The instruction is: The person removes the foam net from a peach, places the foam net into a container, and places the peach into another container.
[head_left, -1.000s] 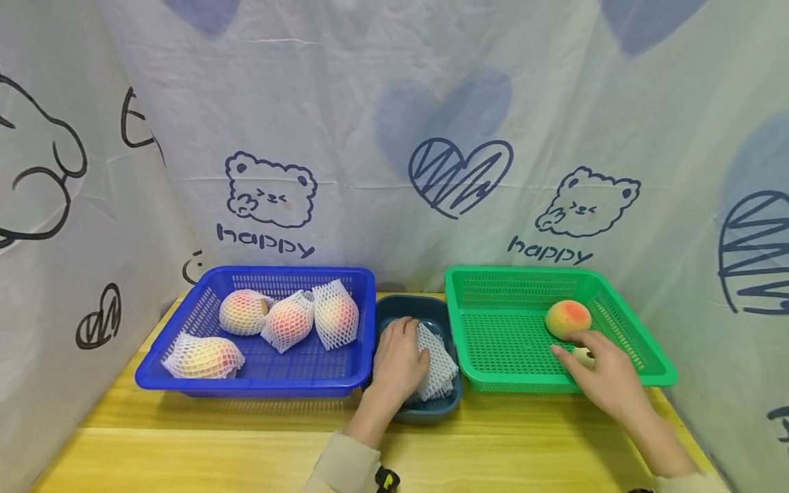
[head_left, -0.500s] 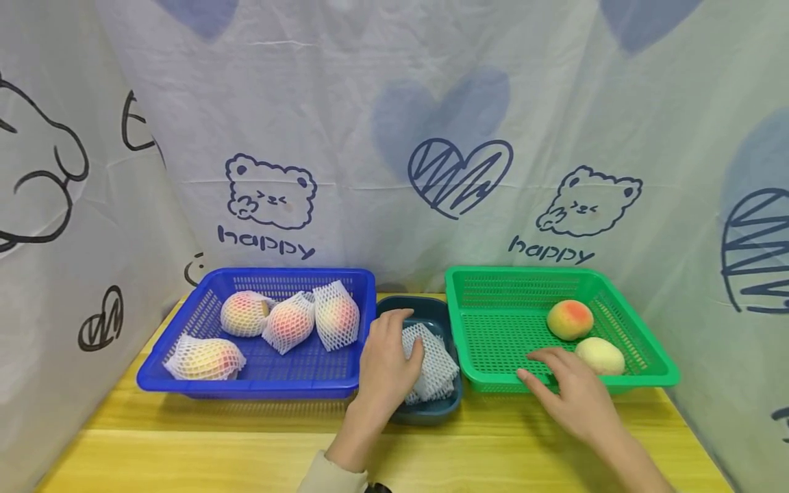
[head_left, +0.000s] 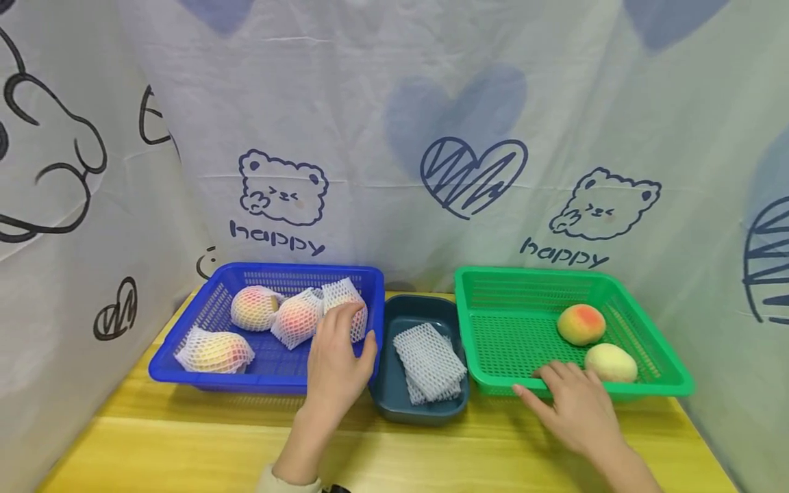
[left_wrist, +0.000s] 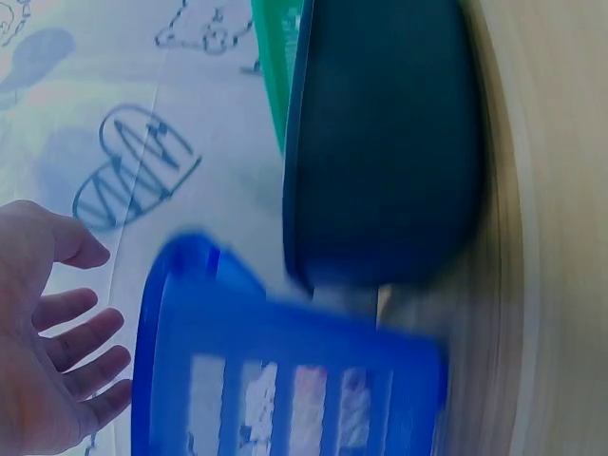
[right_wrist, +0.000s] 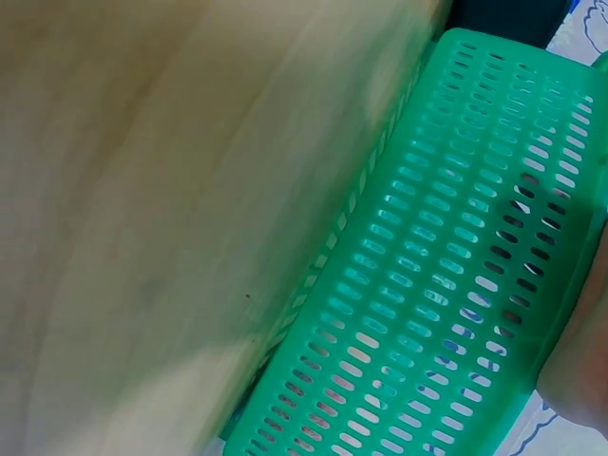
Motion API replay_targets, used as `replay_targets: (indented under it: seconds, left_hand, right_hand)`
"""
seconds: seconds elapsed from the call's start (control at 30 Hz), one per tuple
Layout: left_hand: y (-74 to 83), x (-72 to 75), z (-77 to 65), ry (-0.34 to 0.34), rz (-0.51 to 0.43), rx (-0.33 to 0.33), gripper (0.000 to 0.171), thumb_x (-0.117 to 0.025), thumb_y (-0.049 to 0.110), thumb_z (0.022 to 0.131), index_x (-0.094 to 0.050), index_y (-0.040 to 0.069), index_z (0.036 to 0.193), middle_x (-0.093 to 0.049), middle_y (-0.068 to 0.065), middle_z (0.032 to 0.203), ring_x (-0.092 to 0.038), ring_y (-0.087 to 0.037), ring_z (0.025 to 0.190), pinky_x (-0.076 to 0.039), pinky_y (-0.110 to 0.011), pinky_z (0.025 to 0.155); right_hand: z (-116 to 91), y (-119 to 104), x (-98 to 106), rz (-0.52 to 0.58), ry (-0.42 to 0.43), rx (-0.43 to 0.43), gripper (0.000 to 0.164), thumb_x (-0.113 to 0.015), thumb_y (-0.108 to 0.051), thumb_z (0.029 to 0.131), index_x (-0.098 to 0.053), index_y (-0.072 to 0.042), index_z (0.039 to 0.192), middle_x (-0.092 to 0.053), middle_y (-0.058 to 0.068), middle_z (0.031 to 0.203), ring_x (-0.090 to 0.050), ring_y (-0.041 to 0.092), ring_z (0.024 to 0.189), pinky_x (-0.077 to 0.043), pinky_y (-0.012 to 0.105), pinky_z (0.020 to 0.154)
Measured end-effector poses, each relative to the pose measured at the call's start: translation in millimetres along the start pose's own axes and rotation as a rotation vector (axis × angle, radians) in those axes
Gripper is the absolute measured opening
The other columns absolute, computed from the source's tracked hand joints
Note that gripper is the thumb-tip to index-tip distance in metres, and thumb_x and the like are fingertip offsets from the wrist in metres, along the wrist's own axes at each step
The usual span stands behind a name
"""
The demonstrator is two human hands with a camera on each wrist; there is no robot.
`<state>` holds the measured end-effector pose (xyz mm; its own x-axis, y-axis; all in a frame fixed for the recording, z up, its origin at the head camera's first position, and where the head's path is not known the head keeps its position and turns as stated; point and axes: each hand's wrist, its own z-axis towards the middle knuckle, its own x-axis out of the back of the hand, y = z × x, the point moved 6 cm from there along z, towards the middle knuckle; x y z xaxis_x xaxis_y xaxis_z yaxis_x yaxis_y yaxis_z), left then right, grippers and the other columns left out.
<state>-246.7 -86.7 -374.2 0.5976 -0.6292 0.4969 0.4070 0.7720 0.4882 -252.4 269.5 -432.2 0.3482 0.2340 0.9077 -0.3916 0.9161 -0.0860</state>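
My left hand [head_left: 335,363] hovers over the right front corner of the blue basket [head_left: 271,380], fingers loosely bent with nothing in them. It partly covers one of several peaches in white foam nets; a netted peach [head_left: 212,351] lies at the basket's front left. In the left wrist view, the hand [left_wrist: 57,351] is bare beside the blue wall. My right hand [head_left: 576,407] is at the front rim of the green basket [head_left: 518,382], fingers relaxed and holding nothing visible. Behind it lie a red-yellow peach [head_left: 581,324] and a pale yellow peach [head_left: 611,363].
Between the baskets stands a dark teal tray [head_left: 394,404] with white foam nets [head_left: 429,363] stacked in it. Wooden tabletop [head_left: 203,445] runs along the front. A printed cloth [head_left: 382,226] hangs behind and at both sides.
My left hand has lifted off the nets in the tray and moved left over the blue basket. My right hand has drawn back from the pale peach to the green basket's front rim.
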Motion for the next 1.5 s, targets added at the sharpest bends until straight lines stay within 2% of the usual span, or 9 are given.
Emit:
replay_targets:
  seconds: [0.2,0.4,0.6,0.9,1.03,1.2,1.3,1.5]
  left_hand:
    - [-25.5,26.3,3.3,0.017,0.048,0.012,0.049,-0.078,0.005,0.082,-0.064,0.001,0.129,-0.063,-0.019,0.128,-0.057,-0.041,0.12,-0.047,-0.055,0.102]
    - [-54.5,51.5,9.1,0.015,0.099,0.031,0.047,-0.077,0.005,0.084,-0.063,-0.003,0.128,-0.061,-0.023,0.131,-0.055,-0.046,0.124,-0.044,-0.06,0.104]
    - [-80.4,70.8,16.0,-0.039,0.174,0.033,0.043,-0.074,0.004,0.086,-0.063,-0.001,0.128,-0.06,-0.021,0.132,-0.053,-0.046,0.122,-0.046,-0.062,0.096]
    - [-110.5,87.7,26.0,-0.137,0.287,-0.052,0.047,-0.072,0.004,0.085,-0.061,-0.007,0.13,-0.058,-0.027,0.133,-0.051,-0.051,0.125,-0.042,-0.066,0.104]
    - [-124.1,90.9,29.1,-0.239,0.334,-0.057,0.05,-0.072,0.007,0.087,-0.059,-0.007,0.134,-0.056,-0.028,0.137,-0.049,-0.051,0.128,-0.041,-0.068,0.104]
    - [-144.6,91.5,30.6,-0.455,0.416,-0.016,0.057,-0.073,0.014,0.09,-0.055,-0.006,0.14,-0.05,-0.03,0.144,-0.043,-0.052,0.135,-0.038,-0.071,0.107]
    - [-156.7,92.2,30.9,-0.565,0.463,-0.023,0.062,-0.076,0.02,0.09,-0.054,-0.006,0.142,-0.049,-0.032,0.145,-0.042,-0.054,0.136,-0.038,-0.071,0.107]
    - [-180.4,99.4,26.8,-0.713,0.526,-0.02,0.063,-0.075,0.032,0.091,-0.058,-0.008,0.137,-0.052,-0.034,0.141,-0.046,-0.057,0.131,-0.039,-0.073,0.104]
  right_hand:
    - [-6,2,0,-0.014,0.026,-0.018,0.043,-0.068,-0.056,0.095,-0.074,-0.014,0.101,-0.071,0.001,0.1,-0.063,0.027,0.09,-0.042,0.042,0.073]
    - [-11,4,1,-0.002,0.059,-0.025,0.042,-0.07,-0.054,0.094,-0.074,-0.012,0.097,-0.07,0.002,0.096,-0.063,0.027,0.088,-0.04,0.039,0.072]
    - [-12,5,1,-0.003,0.056,-0.037,0.042,-0.069,-0.055,0.095,-0.074,-0.013,0.097,-0.07,0.001,0.095,-0.063,0.027,0.087,-0.04,0.04,0.072]
    - [-11,9,1,-0.002,0.042,-0.057,0.043,-0.068,-0.056,0.095,-0.073,-0.013,0.096,-0.07,0.003,0.096,-0.063,0.029,0.089,-0.041,0.041,0.072]
    - [-11,9,-1,-0.005,0.045,-0.052,0.043,-0.068,-0.055,0.095,-0.073,-0.012,0.096,-0.07,0.003,0.095,-0.064,0.029,0.088,-0.041,0.041,0.072]
    - [-11,7,-2,-0.01,0.037,-0.046,0.043,-0.068,-0.056,0.095,-0.073,-0.013,0.096,-0.07,0.001,0.094,-0.064,0.028,0.088,-0.041,0.04,0.071]
    - [-9,4,-1,-0.004,0.037,-0.04,0.042,-0.069,-0.056,0.095,-0.073,-0.014,0.096,-0.07,0.0,0.094,-0.063,0.027,0.088,-0.04,0.04,0.07]
    - [-3,0,-2,-0.003,0.031,-0.027,0.042,-0.069,-0.056,0.095,-0.073,-0.015,0.098,-0.069,0.0,0.097,-0.062,0.026,0.088,-0.04,0.04,0.071]
